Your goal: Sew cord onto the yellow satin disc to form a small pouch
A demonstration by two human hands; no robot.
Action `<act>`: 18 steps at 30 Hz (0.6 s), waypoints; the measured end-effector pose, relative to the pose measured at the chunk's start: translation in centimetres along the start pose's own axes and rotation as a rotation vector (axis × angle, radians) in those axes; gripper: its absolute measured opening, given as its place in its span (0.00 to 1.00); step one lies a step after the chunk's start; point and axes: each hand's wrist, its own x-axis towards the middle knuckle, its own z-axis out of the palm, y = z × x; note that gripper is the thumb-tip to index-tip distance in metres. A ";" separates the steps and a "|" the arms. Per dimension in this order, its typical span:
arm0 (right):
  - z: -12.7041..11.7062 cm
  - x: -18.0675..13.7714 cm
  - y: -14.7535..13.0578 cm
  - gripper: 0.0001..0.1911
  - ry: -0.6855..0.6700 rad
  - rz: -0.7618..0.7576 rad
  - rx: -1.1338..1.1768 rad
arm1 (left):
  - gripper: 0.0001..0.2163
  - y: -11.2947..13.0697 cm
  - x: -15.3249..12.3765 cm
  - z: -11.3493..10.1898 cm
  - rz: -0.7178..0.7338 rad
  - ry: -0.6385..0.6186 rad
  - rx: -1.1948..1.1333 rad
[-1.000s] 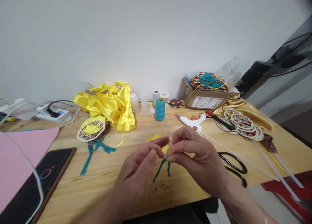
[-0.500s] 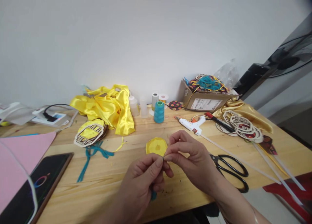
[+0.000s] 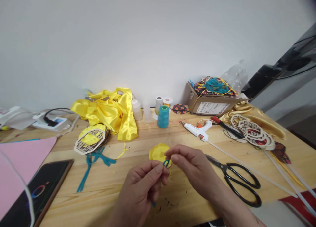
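Near the front middle of the table, my left hand (image 3: 145, 181) is closed, its thumb and forefinger pinching a small loop of teal cord (image 3: 166, 163). A short teal end shows below that hand. My right hand (image 3: 191, 164) is curled at the upper end of the loop, its fingertips against the cord; the exact grip is partly hidden. Just behind the hands lies a round yellow fabric piece (image 3: 158, 151), its lower edge covered by the fingers. A teal thread cone (image 3: 163, 116) stands farther back.
Black-handled scissors (image 3: 243, 181) lie right of my right hand, with a white glue gun (image 3: 197, 130) behind. Yellow satin (image 3: 106, 111), fretwork pieces (image 3: 84, 146) and teal cords (image 3: 85, 174) sit left. A phone (image 3: 41, 190) is front left; a filled cardboard box (image 3: 212, 106) stands back right.
The teal loop now shows between my hands, where earlier the fingertips covered it. My right fingers have drawn slightly apart. The whole view has shifted a little.
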 end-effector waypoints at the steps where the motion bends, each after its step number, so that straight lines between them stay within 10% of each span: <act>1: 0.1 0.0 0.1 0.05 -0.032 0.019 0.014 | 0.09 -0.1 0.1 -0.1 -0.003 0.000 0.007; 18: 0.4 -1.2 2.7 0.07 0.094 -0.310 -0.252 | 0.16 -0.4 2.2 -0.1 -0.141 -0.103 0.194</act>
